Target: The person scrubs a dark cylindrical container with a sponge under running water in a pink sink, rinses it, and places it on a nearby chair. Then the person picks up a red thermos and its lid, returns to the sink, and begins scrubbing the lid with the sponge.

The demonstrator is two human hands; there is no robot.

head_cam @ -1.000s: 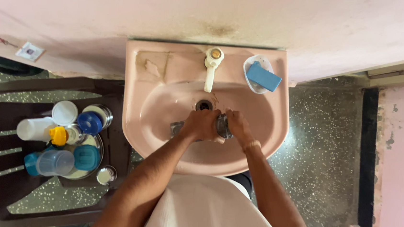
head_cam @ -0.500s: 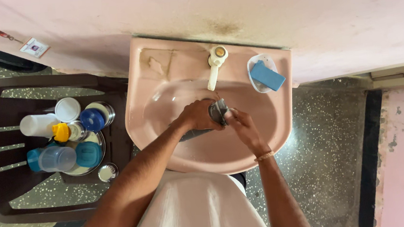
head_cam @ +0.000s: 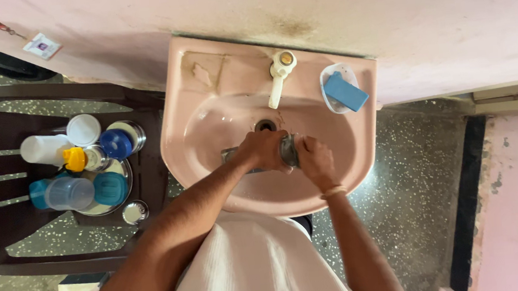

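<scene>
Steel cup (head_cam: pixel 288 150) gripped between left hand (head_cam: pixel 264 150) and right hand (head_cam: pixel 314 161) over sink (head_cam: pixel 358 156); scrubbing step, rinse under tap (head_cam: pixel 277 79) probably next.

A pink wall (head_cam: pixel 384 18), stained above, meets a speckled floor (head_cam: pixel 415 170). A dark chair (head_cam: pixel 7 227) stands at the left; the light seems daylight.

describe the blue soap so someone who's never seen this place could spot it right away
Find the pink washbasin fixed to the pink wall, with its cream tap at the back. To the right of the tap, on the basin's rear ledge, sits a white soap dish. The blue soap bar lies in it, the only blue thing on the basin.
</scene>
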